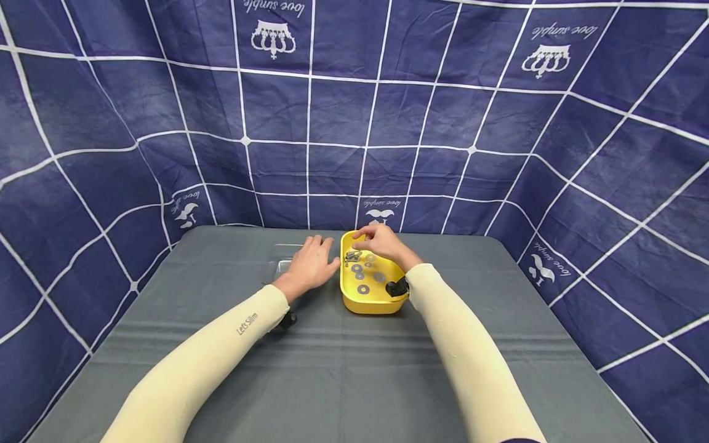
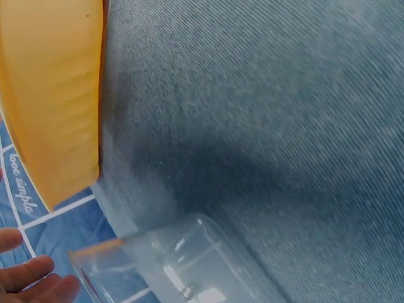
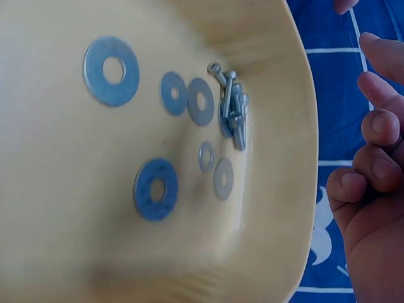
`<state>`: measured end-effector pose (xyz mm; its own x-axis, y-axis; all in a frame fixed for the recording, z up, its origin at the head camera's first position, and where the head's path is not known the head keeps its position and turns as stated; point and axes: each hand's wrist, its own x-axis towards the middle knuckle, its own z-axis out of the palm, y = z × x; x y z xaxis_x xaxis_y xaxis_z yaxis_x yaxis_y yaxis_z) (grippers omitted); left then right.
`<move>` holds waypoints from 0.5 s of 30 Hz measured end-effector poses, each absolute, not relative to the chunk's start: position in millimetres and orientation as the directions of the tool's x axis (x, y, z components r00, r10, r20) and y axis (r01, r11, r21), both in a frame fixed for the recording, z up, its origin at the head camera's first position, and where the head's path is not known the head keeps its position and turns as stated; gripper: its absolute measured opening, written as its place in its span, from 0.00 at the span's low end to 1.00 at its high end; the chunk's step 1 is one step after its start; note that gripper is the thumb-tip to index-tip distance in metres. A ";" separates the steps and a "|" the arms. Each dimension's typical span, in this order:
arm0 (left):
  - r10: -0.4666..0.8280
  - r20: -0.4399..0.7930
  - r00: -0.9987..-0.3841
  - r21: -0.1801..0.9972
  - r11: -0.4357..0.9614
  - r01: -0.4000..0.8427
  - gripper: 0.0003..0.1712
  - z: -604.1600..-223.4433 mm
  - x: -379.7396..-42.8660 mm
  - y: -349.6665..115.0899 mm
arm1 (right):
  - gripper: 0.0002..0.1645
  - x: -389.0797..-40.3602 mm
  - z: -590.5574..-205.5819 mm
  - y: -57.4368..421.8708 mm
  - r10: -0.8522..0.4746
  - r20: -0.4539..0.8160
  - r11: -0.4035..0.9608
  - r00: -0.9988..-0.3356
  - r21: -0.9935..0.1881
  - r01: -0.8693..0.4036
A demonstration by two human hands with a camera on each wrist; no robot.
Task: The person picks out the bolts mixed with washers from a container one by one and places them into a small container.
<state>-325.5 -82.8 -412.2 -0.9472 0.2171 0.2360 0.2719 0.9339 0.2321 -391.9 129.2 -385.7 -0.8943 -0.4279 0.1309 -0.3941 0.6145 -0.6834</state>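
My left hand (image 1: pixel 312 263) is over a clear plastic box (image 2: pixel 214 265), fingers extended and apart. A small metal piece (image 2: pixel 189 290) shows in the box. Above the far end of a yellow tray (image 1: pixel 372 306) is my right hand (image 1: pixel 381 243), with loosely bent fingers (image 3: pixel 380 129) and nothing visible between them. Inside the tray, several flat metal washers (image 3: pixel 111 71) of different sizes lie spread over the bottom. A small pile of socket-head bolts (image 3: pixel 235 107) lies against the tray's side, partly over one washer.
A grey cloth (image 1: pixel 332 375) covers the table, and the box stands left of the tray on it. Behind and at both sides hangs a blue curtain (image 1: pixel 343 111) with white lines. Dark wrist cameras (image 1: pixel 396 287) sit under the cream sleeves (image 1: pixel 460 344).
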 end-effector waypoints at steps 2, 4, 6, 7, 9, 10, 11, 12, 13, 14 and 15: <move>0.226 0.238 -0.945 0.237 0.930 0.282 0.33 -413.7 -324.9 -78.7 | 0.19 -390.8 -387.1 133.9 -0.417 0.125 0.617 -0.900 -0.688 -0.381; 0.232 0.236 -0.943 0.247 0.925 0.290 0.33 -415.6 -323.9 -74.7 | 0.20 -388.9 -388.7 138.3 -0.410 0.118 0.621 -0.904 -0.690 -0.372; 0.239 0.234 -0.942 0.252 0.921 0.296 0.33 -418.2 -323.1 -70.9 | 0.21 -386.9 -390.5 142.8 -0.400 0.108 0.623 -0.910 -0.696 -0.356; 0.242 0.232 -0.942 0.253 0.920 0.298 0.33 -419.6 -322.8 -69.2 | 0.21 -385.8 -391.5 145.0 -0.397 0.104 0.623 -0.912 -0.699 -0.351; 0.244 0.236 -0.941 0.257 0.918 0.303 0.33 -422.2 -322.7 -65.8 | 0.21 -384.4 -393.1 148.6 -0.389 0.101 0.623 -0.916 -0.703 -0.342; 0.245 0.241 -0.939 0.260 0.916 0.305 0.33 -423.3 -323.2 -64.3 | 0.21 -384.3 -393.5 150.3 -0.386 0.102 0.621 -0.917 -0.706 -0.341; 0.246 0.247 -0.937 0.260 0.915 0.308 0.33 -423.9 -323.8 -62.9 | 0.21 -384.4 -393.6 151.9 -0.383 0.106 0.619 -0.918 -0.708 -0.340; 0.245 0.250 -0.937 0.265 0.913 0.310 0.33 -424.0 -324.3 -61.7 | 0.21 -384.6 -393.4 153.4 -0.381 0.113 0.618 -0.918 -0.707 -0.344; 0.245 0.255 -0.935 0.270 0.911 0.312 0.33 -423.8 -325.2 -60.4 | 0.20 -385.0 -392.8 154.6 -0.378 0.121 0.615 -0.918 -0.708 -0.347; 0.244 0.258 -0.935 0.275 0.909 0.313 0.34 -423.4 -326.1 -59.2 | 0.19 -385.3 -392.0 155.7 -0.373 0.128 0.613 -0.919 -0.709 -0.348; 0.245 0.259 -0.934 0.276 0.908 0.315 0.34 -423.0 -327.1 -58.3 | 0.18 -385.6 -391.4 156.6 -0.370 0.136 0.613 -0.919 -0.707 -0.352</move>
<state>-327.1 -58.3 -423.0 -0.9343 0.2453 0.2585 0.3148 0.9081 0.2763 -385.6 156.6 -391.4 -0.9189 -0.3703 0.1358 -0.3516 0.6132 -0.7073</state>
